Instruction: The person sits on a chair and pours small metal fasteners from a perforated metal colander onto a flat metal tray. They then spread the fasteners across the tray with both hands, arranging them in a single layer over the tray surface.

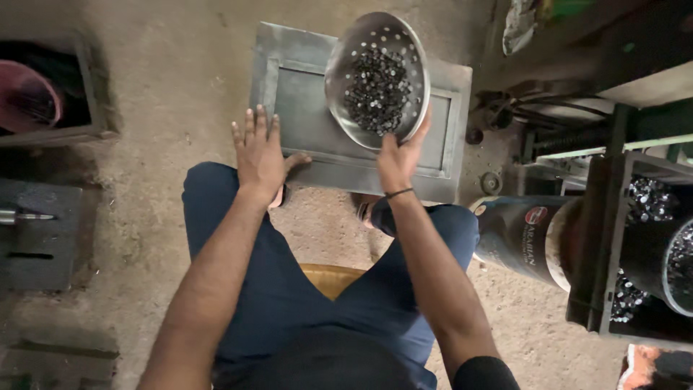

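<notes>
My right hand (398,157) grips the near rim of a round metal colander (339,68), held tilted above a grey metal tray (307,94) on the floor. The colander holds a heap of small dark metal parts (377,90). My left hand (258,152) hovers flat, fingers spread, over the tray's near left edge and holds nothing. I sit with both knees in dark blue trousers just short of the tray.
A dark can (521,238) lies on its side at the right, next to a crate (642,253) with shiny small parts. A pink basket (27,97) sits in a box at the far left. A dark block (40,231) lies at the left.
</notes>
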`<state>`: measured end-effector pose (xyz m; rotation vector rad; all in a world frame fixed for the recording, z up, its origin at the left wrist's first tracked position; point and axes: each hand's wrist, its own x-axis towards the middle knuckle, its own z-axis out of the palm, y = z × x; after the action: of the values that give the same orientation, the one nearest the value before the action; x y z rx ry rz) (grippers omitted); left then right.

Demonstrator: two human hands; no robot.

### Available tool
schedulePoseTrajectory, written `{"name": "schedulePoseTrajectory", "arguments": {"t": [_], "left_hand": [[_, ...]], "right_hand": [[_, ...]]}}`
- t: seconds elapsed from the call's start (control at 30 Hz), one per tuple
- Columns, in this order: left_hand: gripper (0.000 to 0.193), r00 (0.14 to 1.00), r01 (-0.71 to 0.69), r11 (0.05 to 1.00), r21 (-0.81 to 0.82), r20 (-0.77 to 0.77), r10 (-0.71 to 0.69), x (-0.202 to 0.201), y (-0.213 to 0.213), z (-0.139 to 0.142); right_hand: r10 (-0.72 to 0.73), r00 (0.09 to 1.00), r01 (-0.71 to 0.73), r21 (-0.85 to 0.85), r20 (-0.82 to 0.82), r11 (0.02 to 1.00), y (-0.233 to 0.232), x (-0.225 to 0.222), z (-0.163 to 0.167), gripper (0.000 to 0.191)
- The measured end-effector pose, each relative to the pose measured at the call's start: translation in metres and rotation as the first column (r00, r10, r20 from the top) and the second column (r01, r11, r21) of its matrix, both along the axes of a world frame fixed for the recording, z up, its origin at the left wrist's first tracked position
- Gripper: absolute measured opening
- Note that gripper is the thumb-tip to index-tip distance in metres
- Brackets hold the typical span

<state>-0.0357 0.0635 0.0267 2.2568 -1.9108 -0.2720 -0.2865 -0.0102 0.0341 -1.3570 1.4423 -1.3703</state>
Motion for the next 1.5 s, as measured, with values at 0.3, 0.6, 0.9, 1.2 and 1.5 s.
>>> {"name": "schedulePoseTrajectory", "arguments": {"t": [0.3,0.6,0.9,1.2,1.5], "left_hand": [[0.138,0.993,0.104,0.994,0.018,-0.066,-0.103,-0.011,-0.011,0.004],[0.146,0.992,0.093,0.994,0.057,-0.085,-0.088,-0.021,-0.020,0.010],[0.121,0.989,0.129,0.992,0.013,-0.073,-0.128,-0.042,-0.040,0.006],[0.111,0.923,0.369,0.918,-0.142,-0.058,-0.380,-0.086,-0.039,0.004],[0.099,0.817,0.567,0.810,-0.151,-0.028,-0.577,-0.133,-0.003,0.016]], "right_hand": [[-0.005,0.990,-0.022,-0.186,-0.142,0.982,0.004,0.014,-0.001,0.089],[-0.112,0.938,0.043,-0.211,-0.328,0.977,0.013,-0.024,0.028,0.087],[-0.217,0.884,0.097,-0.291,-0.414,0.952,0.014,-0.074,0.032,0.080],[-0.245,0.820,0.057,-0.352,-0.517,0.934,0.014,-0.100,0.020,0.081],[-0.316,0.940,0.257,-0.344,-0.127,0.903,0.003,-0.130,0.016,0.086]]}}
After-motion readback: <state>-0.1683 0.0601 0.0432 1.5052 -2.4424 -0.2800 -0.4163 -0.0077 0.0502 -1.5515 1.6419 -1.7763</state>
